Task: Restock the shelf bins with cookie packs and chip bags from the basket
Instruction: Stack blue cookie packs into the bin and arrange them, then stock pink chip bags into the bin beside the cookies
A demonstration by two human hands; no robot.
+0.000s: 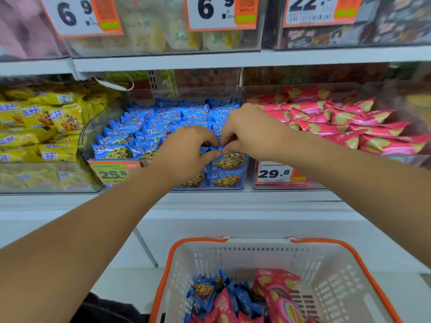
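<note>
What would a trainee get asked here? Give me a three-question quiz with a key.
1. True or false: both hands are over the blue cookie bin.
2. Which price tag sits on the pink chip bin? A) 25.8 B) 29.8 C) 22
3. Fill in: the basket holds blue cookie packs and pink ____.

Key: 1 true; 2 B; 3 chip bags.

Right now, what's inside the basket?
The basket holds blue cookie packs on its left side and pink chip bags beside them, piled together. What lies under the pile, and the near end of the basket, is out of view.
</note>
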